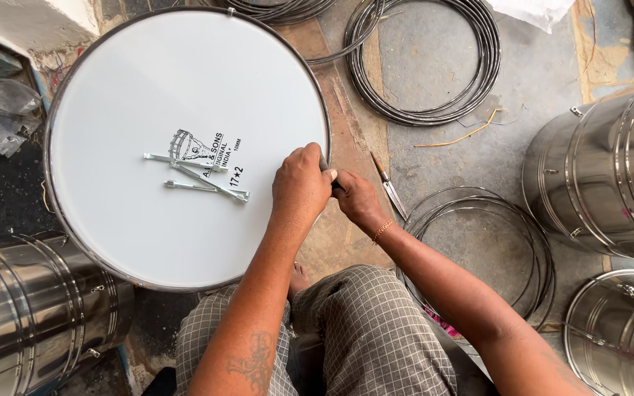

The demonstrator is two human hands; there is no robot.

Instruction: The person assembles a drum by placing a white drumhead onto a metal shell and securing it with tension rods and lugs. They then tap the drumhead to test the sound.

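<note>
A big round drum with a white head (148,95) and a metal rim stands in front of me. Several silver tension rods (199,178) lie on the white head near a printed mark. My left hand (301,183) rests on the drum's right rim, fingers curled over the edge. My right hand (356,202), with a thin bracelet at the wrist, is pressed against the rim just beside the left hand; a small dark part shows between them, and I cannot tell what it is.
Shiny steel drum shells stand at the lower left (31,308), right (610,176) and lower right (618,337). Coils of metal hoops (478,66) lie on the floor at the top, more hoops (522,242) at my right. Pliers or scissors (390,192) lie beside the right hand.
</note>
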